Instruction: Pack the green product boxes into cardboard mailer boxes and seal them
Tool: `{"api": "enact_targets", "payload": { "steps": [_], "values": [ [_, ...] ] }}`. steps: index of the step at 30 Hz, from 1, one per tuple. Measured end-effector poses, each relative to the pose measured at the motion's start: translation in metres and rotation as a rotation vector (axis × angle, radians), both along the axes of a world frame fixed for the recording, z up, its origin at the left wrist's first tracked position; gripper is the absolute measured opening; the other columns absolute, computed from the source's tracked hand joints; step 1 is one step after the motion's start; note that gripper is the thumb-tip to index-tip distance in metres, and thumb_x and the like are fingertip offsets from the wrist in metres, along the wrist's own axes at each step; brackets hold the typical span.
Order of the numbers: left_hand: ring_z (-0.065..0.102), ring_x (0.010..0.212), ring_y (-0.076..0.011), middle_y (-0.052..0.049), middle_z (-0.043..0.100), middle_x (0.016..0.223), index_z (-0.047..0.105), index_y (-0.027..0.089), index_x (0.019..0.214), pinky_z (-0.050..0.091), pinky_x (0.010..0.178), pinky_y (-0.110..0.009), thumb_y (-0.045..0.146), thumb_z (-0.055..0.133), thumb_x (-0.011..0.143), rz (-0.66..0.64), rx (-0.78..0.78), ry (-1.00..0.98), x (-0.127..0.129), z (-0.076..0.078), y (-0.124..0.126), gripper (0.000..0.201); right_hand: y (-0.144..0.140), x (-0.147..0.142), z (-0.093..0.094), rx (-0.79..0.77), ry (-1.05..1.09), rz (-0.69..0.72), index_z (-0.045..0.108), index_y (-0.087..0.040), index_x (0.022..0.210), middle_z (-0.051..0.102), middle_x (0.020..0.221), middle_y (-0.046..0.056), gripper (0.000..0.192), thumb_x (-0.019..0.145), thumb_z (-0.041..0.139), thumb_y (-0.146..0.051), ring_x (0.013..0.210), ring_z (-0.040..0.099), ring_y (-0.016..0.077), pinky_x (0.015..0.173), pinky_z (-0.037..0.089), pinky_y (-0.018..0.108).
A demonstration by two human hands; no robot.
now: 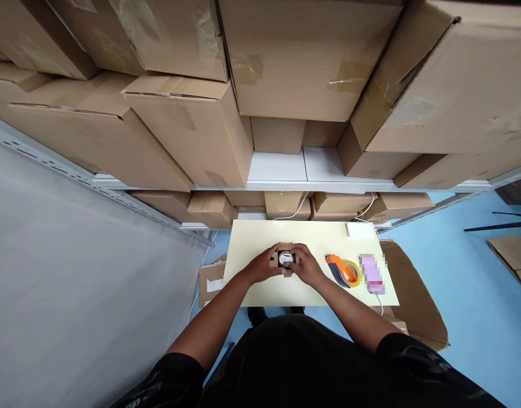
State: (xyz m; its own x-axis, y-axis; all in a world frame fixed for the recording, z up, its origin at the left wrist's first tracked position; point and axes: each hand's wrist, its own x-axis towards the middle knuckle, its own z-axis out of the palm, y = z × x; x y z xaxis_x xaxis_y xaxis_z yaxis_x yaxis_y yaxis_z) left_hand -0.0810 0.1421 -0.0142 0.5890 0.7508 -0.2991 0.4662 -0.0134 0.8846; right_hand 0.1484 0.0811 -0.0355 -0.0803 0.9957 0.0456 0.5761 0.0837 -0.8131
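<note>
Hands: left hand (263, 265) and right hand (308, 266) are clamped on opposite sides of a small cardboard box (285, 259) at mid-desk (260, 289). Judged light, thin-walled, crushable; grip by the side walls. Tape dispenser (344, 271) lies right; stacked cartons (311, 62) beyond.

The bench (260, 238) is a pale cream-yellow, plain and unpatterned. On it sits a small box (286, 249) of brown card, with something silvery-grey (286, 259) shining inside it. Beside it lies a tape dispenser (343, 271) — bright orange with a dark blue edge — carrying a roll of yellowish tape. A white block (359, 230) rests at the far corner, with white cables (297, 208) trailing behind. The floor (468, 294) is light blue, the wall (73, 272) flat grey. The big boxes (303, 56) above are plain tan card, crossed with glossy brownish tape — on white shelves (305, 167). The sleeves (413, 362) are black.
</note>
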Motion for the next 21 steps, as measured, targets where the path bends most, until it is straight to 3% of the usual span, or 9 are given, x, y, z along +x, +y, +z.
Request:
{"api": "enact_targets", "payload": {
  "steps": [2, 4, 6, 10, 15, 21],
  "values": [
    [0.062, 0.125, -0.0343, -0.016, 0.047, 0.16, 0.033, 0.028, 0.163, 0.051, 0.103, -0.046, 0.05, 0.09, 0.068, -0.048, 0.002, -0.009, -0.005, -0.002, -0.002, 0.113, 0.005, 0.005, 0.011, -0.039, -0.09, 0.088, 0.064, -0.024, 0.126, 0.05, 0.146, 0.012, 0.046, 0.083, 0.078, -0.03, 0.131, 0.057, 0.0275, 0.11, 0.05, 0.045],
    [0.064, 0.121, -0.0334, -0.015, 0.046, 0.161, 0.031, 0.03, 0.164, 0.051, 0.102, -0.047, 0.047, 0.09, 0.067, -0.043, 0.027, 0.017, -0.006, -0.003, -0.004, 0.115, 0.011, 0.007, 0.027, -0.059, -0.251, 0.157, 0.065, -0.024, 0.127, 0.049, 0.149, 0.013, 0.051, 0.08, 0.082, -0.034, 0.133, 0.053, 0.0305, 0.109, 0.048, 0.047],
    [0.065, 0.118, -0.0317, -0.012, 0.051, 0.157, 0.034, 0.031, 0.162, 0.051, 0.103, -0.047, 0.042, 0.088, 0.069, -0.01, 0.08, 0.028, -0.003, -0.005, -0.007, 0.108, 0.017, 0.004, 0.044, -0.053, -0.427, 0.204, 0.068, -0.024, 0.122, 0.052, 0.147, 0.013, 0.047, 0.079, 0.083, -0.038, 0.131, 0.051, 0.0338, 0.106, 0.047, 0.05],
    [0.067, 0.112, -0.0294, -0.009, 0.056, 0.152, 0.037, 0.033, 0.16, 0.052, 0.101, -0.046, 0.04, 0.086, 0.071, 0.034, 0.117, 0.02, 0.002, -0.008, -0.011, 0.101, 0.027, -0.016, 0.066, -0.055, -0.623, 0.254, 0.074, -0.023, 0.108, 0.065, 0.121, 0.013, 0.027, 0.084, 0.077, -0.036, 0.114, 0.056, 0.0329, 0.096, 0.047, 0.047],
    [0.069, 0.107, -0.0286, -0.01, 0.056, 0.152, 0.037, 0.033, 0.159, 0.054, 0.096, -0.045, 0.043, 0.087, 0.071, 0.029, 0.154, 0.024, 0.001, -0.013, -0.013, 0.103, 0.029, -0.039, 0.057, -0.084, -0.736, 0.066, 0.078, -0.021, 0.102, 0.066, 0.108, 0.02, 0.032, 0.08, 0.078, -0.044, 0.109, 0.054, 0.0383, 0.095, 0.041, 0.054],
    [0.069, 0.107, -0.0304, -0.012, 0.059, 0.148, 0.035, 0.03, 0.161, 0.055, 0.094, -0.045, 0.05, 0.089, 0.068, 0.004, 0.183, 0.051, 0.002, -0.013, -0.016, 0.109, 0.033, -0.041, 0.04, -0.179, -0.704, 0.048, 0.078, -0.023, 0.099, 0.066, 0.107, 0.021, 0.043, 0.075, 0.079, -0.058, 0.113, 0.051, 0.0427, 0.097, 0.036, 0.061]
  ]
}}
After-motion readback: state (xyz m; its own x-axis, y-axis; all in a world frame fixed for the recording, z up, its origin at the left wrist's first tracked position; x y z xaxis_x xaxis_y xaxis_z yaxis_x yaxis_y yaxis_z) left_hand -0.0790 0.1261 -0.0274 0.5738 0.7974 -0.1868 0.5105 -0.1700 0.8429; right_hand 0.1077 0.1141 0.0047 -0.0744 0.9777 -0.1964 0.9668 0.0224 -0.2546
